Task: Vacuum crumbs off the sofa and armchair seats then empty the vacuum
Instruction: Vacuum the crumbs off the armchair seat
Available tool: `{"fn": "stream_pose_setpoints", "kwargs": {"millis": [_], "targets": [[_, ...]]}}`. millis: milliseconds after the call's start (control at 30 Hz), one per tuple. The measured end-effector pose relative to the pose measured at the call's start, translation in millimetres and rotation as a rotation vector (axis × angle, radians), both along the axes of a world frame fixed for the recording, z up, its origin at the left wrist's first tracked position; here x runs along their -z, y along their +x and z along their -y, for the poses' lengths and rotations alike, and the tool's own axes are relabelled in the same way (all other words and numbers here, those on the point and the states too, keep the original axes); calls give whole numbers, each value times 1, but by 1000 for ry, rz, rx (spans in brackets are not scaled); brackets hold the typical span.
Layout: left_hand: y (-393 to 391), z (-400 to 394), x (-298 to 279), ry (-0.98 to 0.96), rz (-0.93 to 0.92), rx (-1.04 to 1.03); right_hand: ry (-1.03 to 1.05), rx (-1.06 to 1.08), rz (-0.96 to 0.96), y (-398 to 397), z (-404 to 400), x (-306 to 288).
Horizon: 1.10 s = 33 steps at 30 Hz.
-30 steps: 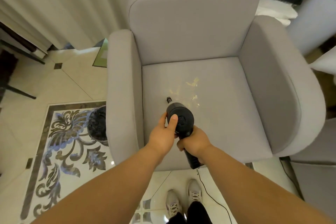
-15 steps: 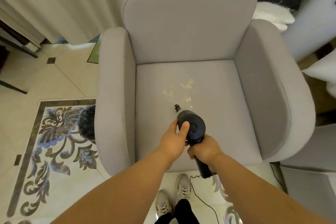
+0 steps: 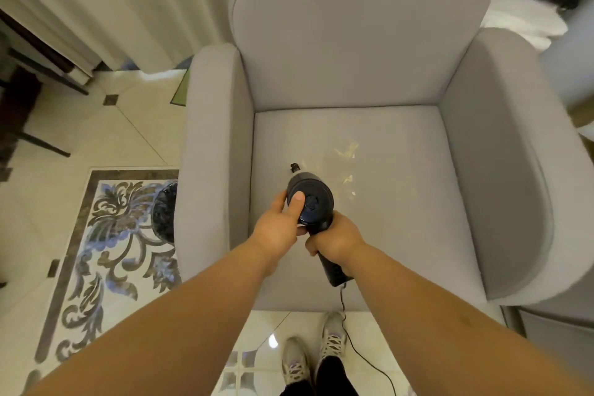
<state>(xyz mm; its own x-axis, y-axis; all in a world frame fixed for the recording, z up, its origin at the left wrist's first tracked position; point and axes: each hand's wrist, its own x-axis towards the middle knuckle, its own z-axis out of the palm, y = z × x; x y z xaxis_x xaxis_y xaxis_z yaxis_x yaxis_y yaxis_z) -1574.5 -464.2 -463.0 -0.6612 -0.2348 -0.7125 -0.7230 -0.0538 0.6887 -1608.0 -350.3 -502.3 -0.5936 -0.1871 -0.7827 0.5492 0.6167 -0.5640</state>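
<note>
One handheld vacuum, black, at frame centre over the armchair seat. Right hand wrapped tight round its handle, the grip clamped on it; left hand cups the round motor body from the left, thumb pressed on the rear face, fingers curled round the far side. Both grips closed on the same tool.

Vacuum long axis runs lower right to upper left in the frame: handle end low near the seat's front edge, nozzle pointing up-frame, tip close to the cushion; contact cannot be confirmed. One cord trails from the handle base to the floor beside the shoes, two of them.

Key relation: crumbs lie to the upper right of the nozzle tip, near but apart. Pale flakes in roughly three small clusters, exact count too fine to tell; one cluster sits right of the motor body. So the nozzle likely needs to swing right and slightly up-frame; the right hand is nearer that side and steers.

One armchair, grey, two armrests. Sofa not identifiable. One dark round bin at the left, partly hidden behind the left armrest, likely the emptying spot. Judged stage: armchair crumbs unfinished, emptying not begun.
</note>
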Motion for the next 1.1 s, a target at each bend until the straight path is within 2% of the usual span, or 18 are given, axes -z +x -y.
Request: {"fn": "stream_pose_setpoints", "kwargs": {"millis": [367, 567, 733, 1100], "targets": [[-6, -43, -13, 100, 16, 63, 112, 48, 17, -1, -50, -13], [-16, -31, -25, 16, -34, 22, 30, 40, -11, -12, -33, -23], [-35, -14, -13, -51, -22, -8, -9, 25, -16, -33, -10, -13], [-26, -31, -1, -13, 15, 37, 59, -15, 51, -26, -30, 3]]}}
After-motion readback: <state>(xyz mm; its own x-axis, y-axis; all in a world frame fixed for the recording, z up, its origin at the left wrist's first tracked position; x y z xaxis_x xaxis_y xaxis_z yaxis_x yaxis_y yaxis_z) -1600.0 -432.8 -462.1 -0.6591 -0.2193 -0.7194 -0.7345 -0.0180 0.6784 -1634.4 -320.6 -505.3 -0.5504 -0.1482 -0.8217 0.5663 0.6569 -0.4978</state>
